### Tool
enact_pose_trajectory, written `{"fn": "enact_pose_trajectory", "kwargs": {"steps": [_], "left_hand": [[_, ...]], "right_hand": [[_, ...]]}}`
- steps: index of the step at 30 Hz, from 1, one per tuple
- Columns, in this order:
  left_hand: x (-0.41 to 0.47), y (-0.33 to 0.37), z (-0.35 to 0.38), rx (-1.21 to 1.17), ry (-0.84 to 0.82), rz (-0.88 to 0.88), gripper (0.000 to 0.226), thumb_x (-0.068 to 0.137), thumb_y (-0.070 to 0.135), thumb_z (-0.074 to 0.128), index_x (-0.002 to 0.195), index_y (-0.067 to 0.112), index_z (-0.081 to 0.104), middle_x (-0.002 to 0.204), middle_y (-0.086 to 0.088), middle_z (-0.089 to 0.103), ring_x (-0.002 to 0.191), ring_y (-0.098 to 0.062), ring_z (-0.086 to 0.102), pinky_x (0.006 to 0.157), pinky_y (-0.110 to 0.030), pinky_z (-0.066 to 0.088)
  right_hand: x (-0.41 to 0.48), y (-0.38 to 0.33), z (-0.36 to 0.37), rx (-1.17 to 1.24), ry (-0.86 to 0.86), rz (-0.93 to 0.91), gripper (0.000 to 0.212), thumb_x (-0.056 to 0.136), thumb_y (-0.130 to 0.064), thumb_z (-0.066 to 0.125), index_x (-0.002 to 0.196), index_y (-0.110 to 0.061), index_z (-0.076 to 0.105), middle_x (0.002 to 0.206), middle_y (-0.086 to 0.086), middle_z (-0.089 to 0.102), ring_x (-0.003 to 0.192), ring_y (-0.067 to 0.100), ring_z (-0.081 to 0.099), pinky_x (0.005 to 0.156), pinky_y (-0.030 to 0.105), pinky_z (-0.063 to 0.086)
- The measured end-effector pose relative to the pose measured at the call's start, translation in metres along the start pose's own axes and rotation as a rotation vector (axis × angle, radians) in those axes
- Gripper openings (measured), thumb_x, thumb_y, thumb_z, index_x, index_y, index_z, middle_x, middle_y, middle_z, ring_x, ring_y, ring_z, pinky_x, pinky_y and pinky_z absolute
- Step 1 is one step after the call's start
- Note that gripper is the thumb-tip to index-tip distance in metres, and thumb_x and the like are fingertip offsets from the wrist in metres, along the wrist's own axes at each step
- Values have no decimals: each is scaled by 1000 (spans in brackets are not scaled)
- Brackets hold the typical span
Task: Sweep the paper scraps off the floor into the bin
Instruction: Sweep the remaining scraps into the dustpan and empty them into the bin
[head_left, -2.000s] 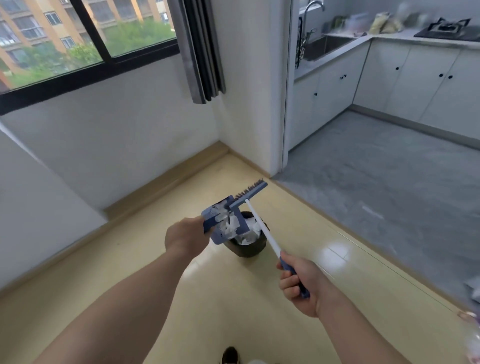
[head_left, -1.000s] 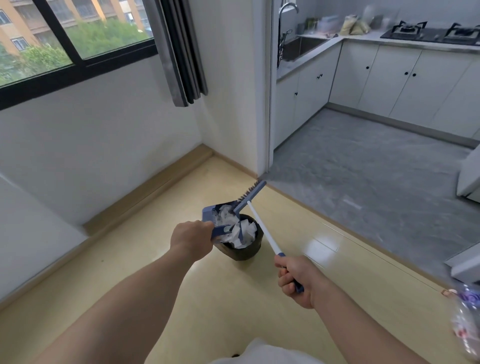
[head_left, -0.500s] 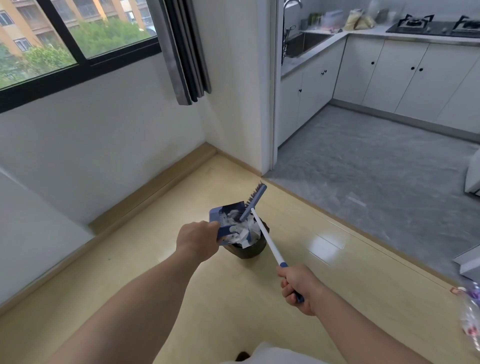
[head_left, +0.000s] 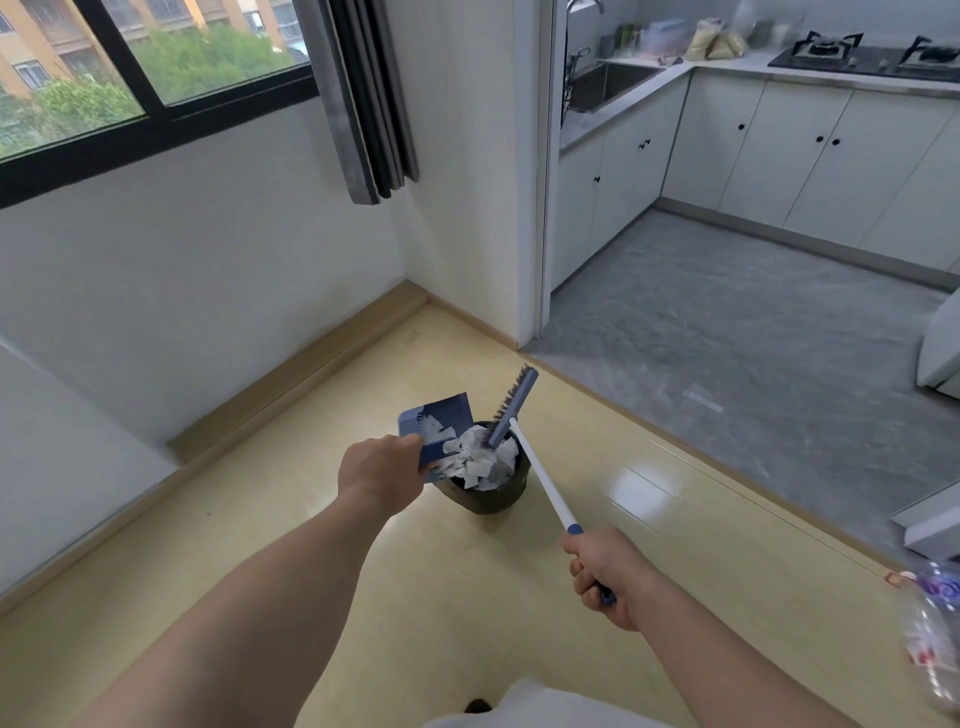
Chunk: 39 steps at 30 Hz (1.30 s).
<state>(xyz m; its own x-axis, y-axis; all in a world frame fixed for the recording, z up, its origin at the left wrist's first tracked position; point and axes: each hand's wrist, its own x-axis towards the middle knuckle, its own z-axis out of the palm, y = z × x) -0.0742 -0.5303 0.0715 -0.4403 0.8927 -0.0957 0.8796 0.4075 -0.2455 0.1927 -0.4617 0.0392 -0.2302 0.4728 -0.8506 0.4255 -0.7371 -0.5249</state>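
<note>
Glossy pale-yellow plank floor (head_left: 467, 613). Round dark bin (head_left: 493, 500) just ahead of left grip (head_left: 382, 470). Right grip (head_left: 605, 577) fisted round slim white-handled brush (head_left: 540, 478), bristle head over bin. Left grip clasps flat blue plastic dustpan (head_left: 441, 415), tilted at bin rim. Crumpled white paper scraps (head_left: 480, 460) heaped in bin

Pale yellow floor (head_left: 467, 597) carries one dark round bin (head_left: 488, 496), standing upright. Beyond and right of the bin, grey tiled flooring (head_left: 727, 338) begins. Well right of the bin lies a blurred item (head_left: 930, 639), possibly clear plastic.
</note>
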Motion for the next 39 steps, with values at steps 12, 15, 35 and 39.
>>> {"fn": "enact_pose_trajectory", "kwargs": {"steps": [12, 15, 35, 39], "left_hand": [[2, -2, -1, 18, 11, 16, 30, 100, 47, 41, 101, 21, 57, 88, 0, 68, 65, -25, 52, 57, -29, 38], [2, -3, -1, 26, 9, 19, 31, 100, 48, 40, 100, 21, 56, 87, 0, 68, 65, -25, 53, 57, -29, 39], [3, -13, -8, 24, 25, -10, 33, 100, 48, 41, 104, 19, 57, 88, -1, 68, 65, -25, 53, 56, -29, 38], [3, -11, -12, 23, 38, 2, 34, 100, 49, 40, 104, 19, 57, 90, -1, 68, 66, -25, 52, 57, -28, 38]], "right_hand": [[6, -7, 7, 200, -83, 4, 27, 99, -21, 52, 74, -15, 44, 52, -4, 34, 36, 6, 27, 31, 16, 20], [11, -3, 10, 187, -84, 28, 26, 99, -20, 52, 74, -15, 44, 53, -4, 34, 36, 6, 27, 32, 16, 20], [4, 4, 1, 214, -85, 7, 20, 98, -17, 52, 79, -16, 44, 52, -4, 33, 36, 5, 26, 32, 15, 19], [4, 4, 5, 239, -120, 8, 19, 98, -19, 52, 82, -15, 45, 53, -4, 32, 36, 5, 25, 31, 15, 19]]}}
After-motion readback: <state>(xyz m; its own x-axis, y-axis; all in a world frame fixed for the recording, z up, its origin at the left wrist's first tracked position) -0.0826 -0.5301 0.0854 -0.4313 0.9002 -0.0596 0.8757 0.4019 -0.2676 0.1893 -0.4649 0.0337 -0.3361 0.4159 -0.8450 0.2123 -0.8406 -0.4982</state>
